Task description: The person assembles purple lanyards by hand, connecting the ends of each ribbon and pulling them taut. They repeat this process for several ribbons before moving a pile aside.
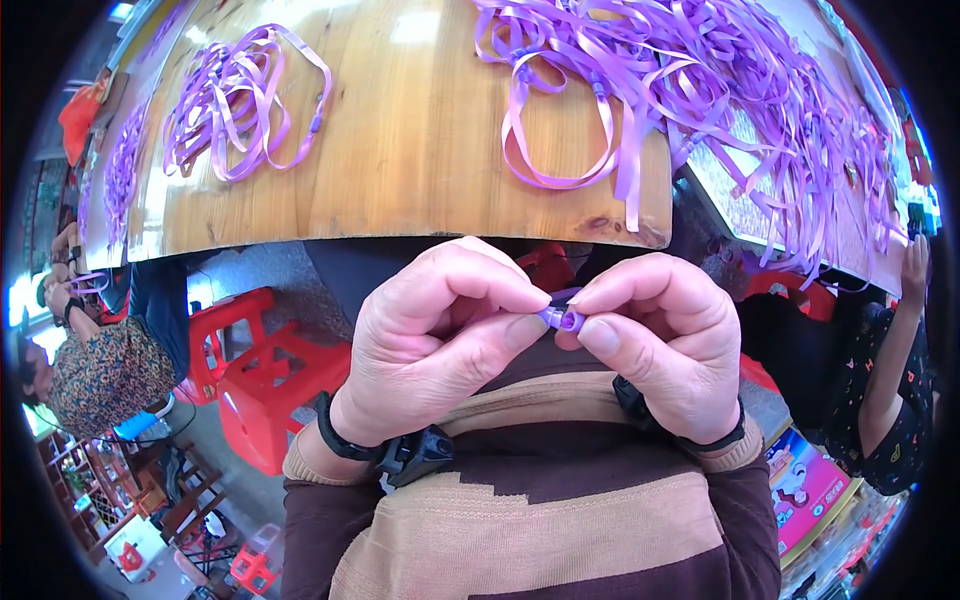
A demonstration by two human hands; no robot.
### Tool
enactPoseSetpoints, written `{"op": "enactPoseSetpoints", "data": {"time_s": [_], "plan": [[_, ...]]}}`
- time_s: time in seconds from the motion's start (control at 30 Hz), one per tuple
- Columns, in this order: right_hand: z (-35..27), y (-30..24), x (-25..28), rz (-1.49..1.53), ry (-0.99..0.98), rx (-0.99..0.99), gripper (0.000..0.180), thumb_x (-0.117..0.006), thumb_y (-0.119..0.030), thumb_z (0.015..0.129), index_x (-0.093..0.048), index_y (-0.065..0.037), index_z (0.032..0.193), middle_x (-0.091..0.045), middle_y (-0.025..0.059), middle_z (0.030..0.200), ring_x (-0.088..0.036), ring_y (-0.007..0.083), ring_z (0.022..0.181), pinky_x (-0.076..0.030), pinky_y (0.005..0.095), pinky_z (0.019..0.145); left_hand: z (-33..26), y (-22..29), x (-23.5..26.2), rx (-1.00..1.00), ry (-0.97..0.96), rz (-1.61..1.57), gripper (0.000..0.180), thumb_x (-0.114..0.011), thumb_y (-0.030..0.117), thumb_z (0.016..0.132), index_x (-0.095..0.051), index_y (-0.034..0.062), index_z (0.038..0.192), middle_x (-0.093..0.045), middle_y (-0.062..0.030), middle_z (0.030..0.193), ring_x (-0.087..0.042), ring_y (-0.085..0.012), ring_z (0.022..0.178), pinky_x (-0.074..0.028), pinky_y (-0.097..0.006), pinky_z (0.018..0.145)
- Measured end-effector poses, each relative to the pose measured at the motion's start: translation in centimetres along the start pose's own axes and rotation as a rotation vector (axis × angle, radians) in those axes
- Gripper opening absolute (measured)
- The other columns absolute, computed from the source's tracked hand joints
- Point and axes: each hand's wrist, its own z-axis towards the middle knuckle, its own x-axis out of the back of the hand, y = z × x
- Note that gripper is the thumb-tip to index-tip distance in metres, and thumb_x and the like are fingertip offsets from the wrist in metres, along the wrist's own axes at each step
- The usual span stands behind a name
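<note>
In front of my chest, just off the table's near edge, both hands meet at a small purple plastic lanyard fitting point(571, 321). Its open round end shows between the fingertips. My left hand point(425, 345) pinches the paler lilac part on the left side, thumb against forefinger. My right hand point(670, 345) pinches the darker, hollow part from the right. The fingers cover most of the piece, so I cannot tell whether its parts are joined. Beyond the hands, a heap of lilac lanyards point(640, 60) spreads over the table's right side, and a smaller bundle point(235, 105) lies left.
A glossy wooden table point(410, 150) reaches away ahead. Red plastic stools point(265, 410) stand at lower left. One person point(110, 370) sits at the far left, and another person's arm point(890, 370) is at the right. A printed pink box point(815, 490) is at lower right.
</note>
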Motion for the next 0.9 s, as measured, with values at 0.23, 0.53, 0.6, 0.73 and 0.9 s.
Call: {"op": "enactPoseSetpoints", "data": {"time_s": [0.23, 0.53, 0.6, 0.73, 0.9], "plan": [[0.0, 0.2, 0.3, -0.037, -0.033, -0.007, 0.012, -0.058, 0.004, 0.080, -0.055, 0.004, 0.092, -0.060, 0.0115, 0.087, -0.060, 0.0138, 0.080, -0.049, 0.0229, 0.071, -0.1, 0.6, -0.5, 0.095, 0.058, 0.013, 0.013, -0.063, -0.004, 0.075, -0.055, 0.0002, 0.084, -0.054, -0.0088, 0.083, -0.052, -0.0092, 0.068, -0.043, -0.018, 0.059], [0.0, 0.4, 0.4, -0.168, -0.048, 0.035, 0.013, -0.057, 0.009, 0.078, -0.056, 0.004, 0.091, -0.060, 0.0115, 0.086, -0.060, 0.0130, 0.079, -0.048, 0.0216, 0.069, 0.0, 0.5, 0.0, -0.040, 0.006, 0.313, 0.015, -0.065, -0.005, 0.072, -0.057, 0.0001, 0.084, -0.058, -0.0095, 0.081, -0.056, -0.0127, 0.072, -0.044, -0.021, 0.061], [-0.1, 0.5, 0.5, -0.193, -0.039, 0.036, 0.014, -0.058, 0.009, 0.078, -0.057, 0.004, 0.091, -0.060, 0.0113, 0.086, -0.060, 0.0129, 0.079, -0.048, 0.0216, 0.069, 0.4, 0.9, 0.0, -0.220, -0.051, 0.553, 0.016, -0.066, -0.005, 0.070, -0.058, 0.0017, 0.083, -0.060, -0.0090, 0.078, -0.059, -0.0157, 0.069, -0.046, -0.023, 0.059], [0.0, 0.5, 0.5, -0.241, -0.040, 0.023, 0.012, -0.059, 0.009, 0.078, -0.058, 0.004, 0.089, -0.060, 0.0108, 0.085, -0.059, 0.0126, 0.078, -0.048, 0.0214, 0.069, 0.6, 1.1, -0.1, -0.368, -0.054, 0.673, 0.019, -0.066, -0.006, 0.066, -0.060, 0.0031, 0.082, -0.061, -0.0082, 0.075, -0.060, -0.0183, 0.066, -0.047, -0.026, 0.057], [-0.1, 0.6, 0.6, -0.277, -0.052, 0.000, 0.011, -0.059, 0.009, 0.077, -0.058, 0.004, 0.087, -0.060, 0.0105, 0.083, -0.059, 0.0124, 0.077, -0.048, 0.0214, 0.068, 0.7, 2.1, 0.1, -0.309, -0.167, 0.753, 0.025, -0.066, -0.008, 0.061, -0.061, 0.0036, 0.082, -0.060, -0.0069, 0.074, -0.060, -0.0185, 0.064, -0.048, -0.027, 0.054]]}}
